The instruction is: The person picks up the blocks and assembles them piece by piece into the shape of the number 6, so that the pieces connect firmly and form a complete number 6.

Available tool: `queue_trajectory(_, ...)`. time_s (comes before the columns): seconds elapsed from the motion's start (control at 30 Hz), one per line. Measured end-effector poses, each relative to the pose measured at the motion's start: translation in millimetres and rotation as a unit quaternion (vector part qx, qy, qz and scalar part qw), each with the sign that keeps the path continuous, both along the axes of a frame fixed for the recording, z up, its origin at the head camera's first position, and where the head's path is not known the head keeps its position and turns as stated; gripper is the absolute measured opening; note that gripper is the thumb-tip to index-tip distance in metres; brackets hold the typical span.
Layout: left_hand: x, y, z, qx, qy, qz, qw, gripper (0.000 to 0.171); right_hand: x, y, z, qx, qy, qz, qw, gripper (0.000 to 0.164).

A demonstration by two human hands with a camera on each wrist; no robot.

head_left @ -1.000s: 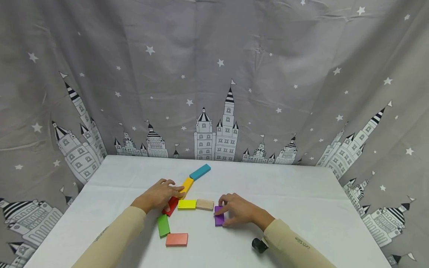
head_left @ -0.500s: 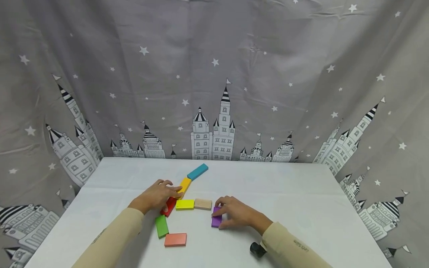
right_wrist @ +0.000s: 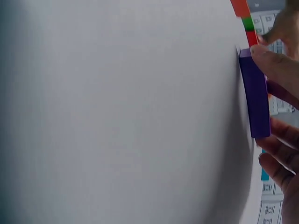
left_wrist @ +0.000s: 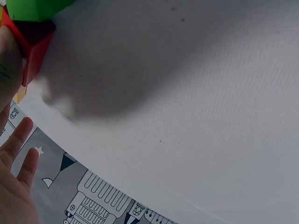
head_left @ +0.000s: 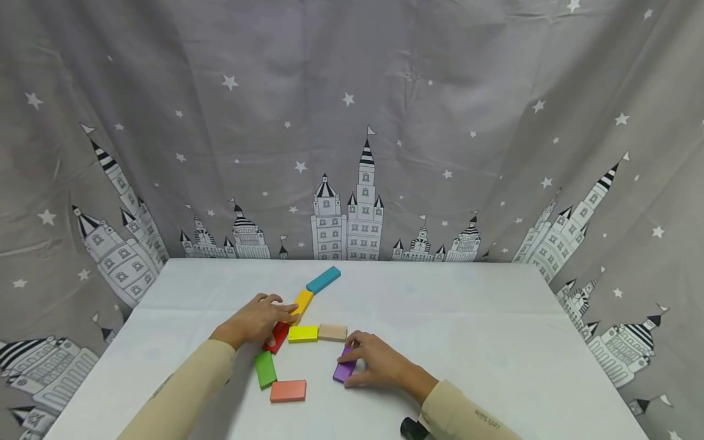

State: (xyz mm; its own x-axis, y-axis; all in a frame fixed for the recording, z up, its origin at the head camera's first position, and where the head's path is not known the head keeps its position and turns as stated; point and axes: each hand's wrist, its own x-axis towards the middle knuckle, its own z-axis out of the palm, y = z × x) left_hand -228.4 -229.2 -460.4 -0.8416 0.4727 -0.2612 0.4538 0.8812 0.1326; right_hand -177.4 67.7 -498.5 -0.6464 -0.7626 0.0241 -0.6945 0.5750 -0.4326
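In the head view, my left hand lies over the red block and the amber block, thumb on the red one and forefinger on the amber one. Its other fingers stretch out straight in the left wrist view, where the red block partly shows. Between the thumb and fingers of my right hand a purple block is pinched, slanted on the table. The right wrist view has this purple block with the thumb at one end and fingertips at the other.
Beyond the amber block, a blue block continues the line. A yellow block and a plain wooden block lie end to end. Nearer me are a green block and a salmon block. Behind the table hangs a grey curtain.
My right hand has drawn the purple block nearer and to the left, turning it from straight to slanted. My left hand stays on the red and amber blocks. The head view has shifted slightly.
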Motion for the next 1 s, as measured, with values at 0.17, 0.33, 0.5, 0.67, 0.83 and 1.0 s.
queue_trajectory(0.17,-0.8,-1,-1.2,0.001,0.000,0.005,1.0000,0.063,5.5,-10,-1.3,-0.009,-0.011,-0.013,1.000,0.045)
queue_trajectory(0.33,-1.4,-1,-3.9,0.000,0.003,-0.004,1.0000,0.063,9.4,-20,-4.2,-0.011,-0.022,-0.025,0.999,0.046)
queue_trajectory(0.5,-2.1,0,-4.7,-0.003,0.004,-0.009,0.9999,0.062,14.4,-27,-3.1,-0.013,-0.027,-0.040,0.999,0.045)
queue_trajectory(0.67,-2.3,1,-3.9,-0.004,0.014,-0.016,0.9998,0.062,17.2,-37,-0.7,-0.018,-0.027,-0.046,0.998,0.044)
queue_trajectory(0.83,-0.8,1,-0.6,-0.008,0.011,-0.009,0.9999,0.061,20.1,-44,-0.4,-0.021,-0.034,-0.051,0.998,0.043)
queue_trajectory(1.0,1.1,1,2.0,-0.004,0.004,0.001,1.0000,0.062,22.3,-48,-0.6,-0.018,-0.055,-0.062,0.996,0.043)
